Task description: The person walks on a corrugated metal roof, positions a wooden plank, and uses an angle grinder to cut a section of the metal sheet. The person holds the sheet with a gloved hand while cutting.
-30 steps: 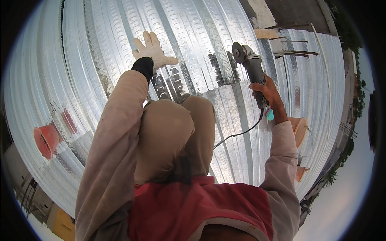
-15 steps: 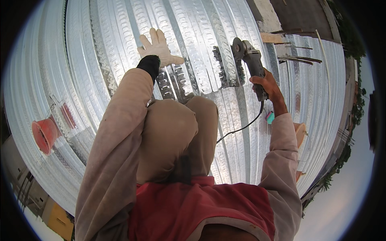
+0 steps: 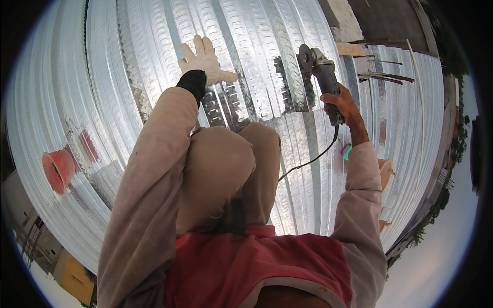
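My left hand [image 3: 205, 64], in a pale glove with a black cuff, lies with fingers spread on the ribbed silver metal decking [image 3: 149, 46], just ahead of my bent knees. My right hand [image 3: 343, 105], bare, is wrapped round a grey angle grinder [image 3: 323, 74], its disc at the top beside a dark, embossed strip of the decking. Whether the disc touches the metal I cannot tell. A black cord [image 3: 313, 159] runs from the grinder down toward my legs. A small teal and pink item [image 3: 346, 151] lies on the decking behind my right wrist.
A red tapered container [image 3: 57, 172] sits at the left, an orange one [image 3: 385, 174] at the right. Upper right are a timber piece [image 3: 352, 49], protruding rods [image 3: 385, 77], a concrete edge [image 3: 339, 15] and a pale conduit [image 3: 418, 92]. Buildings and trees show beyond the decking.
My right hand has moved slightly up and rightward with the grinder. My gloved left hand has shifted a little right and up in the view, still spread on the decking.
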A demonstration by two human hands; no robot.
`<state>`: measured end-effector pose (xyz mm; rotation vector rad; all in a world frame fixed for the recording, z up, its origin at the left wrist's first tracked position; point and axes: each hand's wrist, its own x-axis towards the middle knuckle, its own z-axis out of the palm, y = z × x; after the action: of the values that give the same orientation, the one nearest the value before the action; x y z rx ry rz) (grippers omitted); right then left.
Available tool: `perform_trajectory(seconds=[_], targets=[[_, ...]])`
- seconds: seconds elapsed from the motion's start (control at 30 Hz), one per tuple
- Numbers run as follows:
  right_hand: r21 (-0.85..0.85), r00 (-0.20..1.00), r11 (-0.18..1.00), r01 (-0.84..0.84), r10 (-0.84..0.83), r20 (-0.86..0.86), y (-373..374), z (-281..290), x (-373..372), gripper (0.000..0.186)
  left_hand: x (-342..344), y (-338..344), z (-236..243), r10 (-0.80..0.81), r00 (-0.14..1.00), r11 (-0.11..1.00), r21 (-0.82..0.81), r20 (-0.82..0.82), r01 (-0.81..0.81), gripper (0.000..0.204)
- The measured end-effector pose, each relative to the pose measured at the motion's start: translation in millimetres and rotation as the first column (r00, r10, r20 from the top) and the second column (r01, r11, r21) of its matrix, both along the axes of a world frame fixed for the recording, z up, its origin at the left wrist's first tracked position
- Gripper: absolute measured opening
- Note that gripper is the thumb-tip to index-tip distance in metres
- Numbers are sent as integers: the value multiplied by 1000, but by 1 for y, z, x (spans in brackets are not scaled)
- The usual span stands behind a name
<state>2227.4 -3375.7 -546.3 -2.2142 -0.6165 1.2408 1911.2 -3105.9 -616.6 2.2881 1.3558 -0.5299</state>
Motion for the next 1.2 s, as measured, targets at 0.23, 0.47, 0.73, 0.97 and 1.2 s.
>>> perform_trajectory(seconds=[0.23, 0.47, 0.73, 0.97, 1.2], targets=[[19, 998, 998, 52, -52, -23, -15, 1, -8, 56, -5, -1, -21, -34, 998, 993, 118, 53, 27, 144], [125, 958, 953, 275, -262, -113, -52, -3, -33, 55, 0, -1, -16, -44, 998, 994, 102, 44, 39, 144], [146, 483, 493, 858, -677, -556, -61, -11, -33, 41, -6, 31, -45, -72, 917, 933, 352, 392, -78, 84], [148, 280, 241, 959, -744, -607, -29, -27, -14, 36, 21, 35, -28, 31, 975, 936, 336, 219, -105, 72], [83, 173, 152, 985, -849, -500, 24, -31, -11, 35, 19, 42, -38, -142, 957, 826, 563, 252, -26, 56]])
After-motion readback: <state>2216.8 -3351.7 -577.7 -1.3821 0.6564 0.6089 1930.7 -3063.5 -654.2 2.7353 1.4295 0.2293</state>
